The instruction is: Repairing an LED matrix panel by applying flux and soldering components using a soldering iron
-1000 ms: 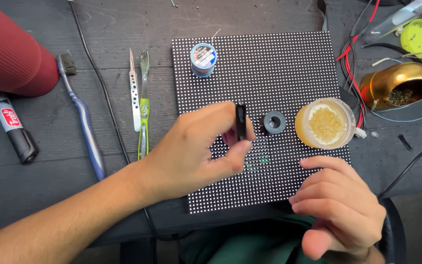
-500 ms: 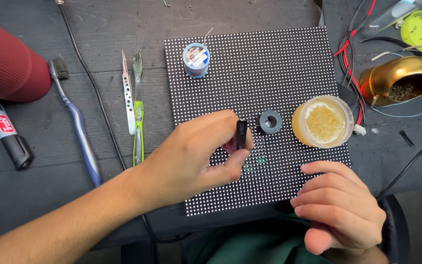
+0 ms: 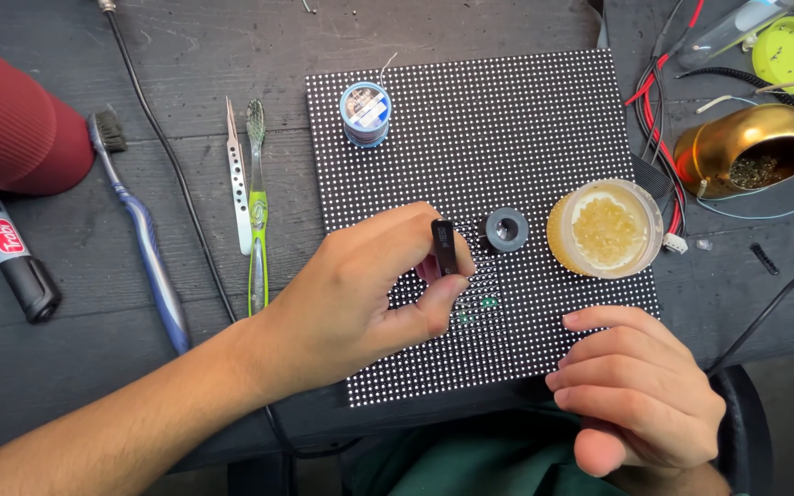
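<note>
The left hand (image 3: 360,303) pinched a small flat black rectangular piece (image 3: 444,248) upright between thumb and fingertips, above the middle of the square black dotted LED panel (image 3: 507,119) lying on the dark wooden table (image 3: 140,73). The right hand (image 3: 640,390) held nothing, its fingers curled loosely on the panel's near right corner. A small grey ring (image 3: 506,230) and a round amber jar (image 3: 606,228) sat just right of the piece.

The panel (image 3: 526,119) lies on the tabletop (image 3: 140,367) before me. On it sit a spool (image 3: 365,113) at the back, a ring (image 3: 506,230) mid-panel, and a jar (image 3: 605,228) right of the ring. Tweezers (image 3: 237,179) and toothbrushes lie left of the panel.
</note>
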